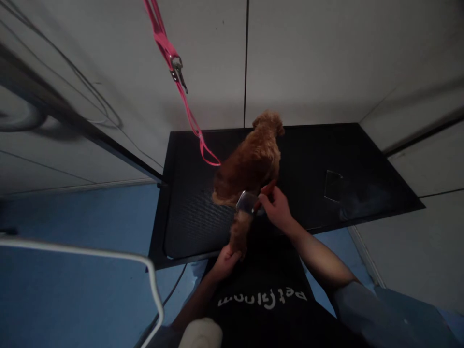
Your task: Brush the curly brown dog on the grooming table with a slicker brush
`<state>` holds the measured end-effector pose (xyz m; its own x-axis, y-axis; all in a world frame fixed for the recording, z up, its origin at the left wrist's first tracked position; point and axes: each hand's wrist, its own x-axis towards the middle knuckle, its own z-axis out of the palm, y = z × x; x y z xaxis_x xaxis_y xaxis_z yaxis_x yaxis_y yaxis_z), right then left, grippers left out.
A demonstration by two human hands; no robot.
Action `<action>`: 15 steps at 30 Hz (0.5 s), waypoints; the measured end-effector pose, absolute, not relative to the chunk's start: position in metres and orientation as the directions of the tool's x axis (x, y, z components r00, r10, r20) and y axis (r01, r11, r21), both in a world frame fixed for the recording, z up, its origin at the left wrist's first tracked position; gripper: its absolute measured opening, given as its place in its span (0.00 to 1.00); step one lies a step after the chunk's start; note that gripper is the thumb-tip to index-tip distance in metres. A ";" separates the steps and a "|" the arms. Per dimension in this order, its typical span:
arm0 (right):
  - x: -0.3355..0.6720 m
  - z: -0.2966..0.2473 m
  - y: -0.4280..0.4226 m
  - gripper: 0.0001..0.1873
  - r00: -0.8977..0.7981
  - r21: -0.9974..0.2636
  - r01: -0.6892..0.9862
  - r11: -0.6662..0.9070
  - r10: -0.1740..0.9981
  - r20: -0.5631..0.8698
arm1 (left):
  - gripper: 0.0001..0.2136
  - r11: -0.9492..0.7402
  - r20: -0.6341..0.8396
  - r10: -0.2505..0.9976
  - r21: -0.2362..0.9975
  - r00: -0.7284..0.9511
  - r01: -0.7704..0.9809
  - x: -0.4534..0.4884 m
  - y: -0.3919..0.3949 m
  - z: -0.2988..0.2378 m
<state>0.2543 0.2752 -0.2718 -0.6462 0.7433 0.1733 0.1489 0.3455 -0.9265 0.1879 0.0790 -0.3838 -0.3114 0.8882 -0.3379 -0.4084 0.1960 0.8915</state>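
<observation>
Black desk (308, 154) under the dog (250, 162); behind the dog, left grip (225, 262) clasps its leg (239, 234), right grip (278, 209) a brush (247, 202) that might scratch should the leg jerk.

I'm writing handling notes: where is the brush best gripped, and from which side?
Probably the brush by its reddish handle, from the person's right, as the right hand has it: the handle slants off that way, while the broad, flat head is at the dog's leg.

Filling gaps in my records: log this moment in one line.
dog: on black table; left hand: holding its hind leg; right hand: holding brush at that leg; pink strap: hanging nearby
</observation>
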 end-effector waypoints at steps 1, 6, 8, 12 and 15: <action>0.255 -0.271 0.272 0.07 -0.602 -0.920 0.126 0.370 0.766 0.226 | 0.21 0.173 -0.320 0.901 0.884 -0.293 -0.434 0.189 0.079 -0.382; 0.257 -0.279 0.258 0.07 -0.787 -0.984 0.058 0.171 0.614 0.060 | 0.19 0.049 -0.232 0.965 0.623 -0.125 -0.781 0.191 0.076 -0.363; 0.257 -0.287 0.257 0.10 -0.687 -0.991 0.072 0.115 0.726 0.034 | 0.16 0.035 -0.218 0.973 0.442 -0.070 -0.897 0.189 0.073 -0.351; 0.260 -0.300 0.247 0.10 -0.459 -0.985 -0.050 0.167 0.872 0.171 | 0.14 0.000 -0.212 0.976 0.194 -0.042 -0.981 0.181 0.067 -0.329; 0.258 -0.305 0.234 0.09 -0.643 -0.992 -0.113 -0.056 0.765 0.030 | 0.14 0.016 -0.227 0.974 0.043 0.006 -0.999 0.176 0.063 -0.318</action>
<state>0.2583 0.2339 -0.3051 -0.6435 0.7649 0.0302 -0.1130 -0.0559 -0.9920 0.1757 0.0626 -0.3184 0.0057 0.9738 -0.2272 -0.9990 0.0158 0.0427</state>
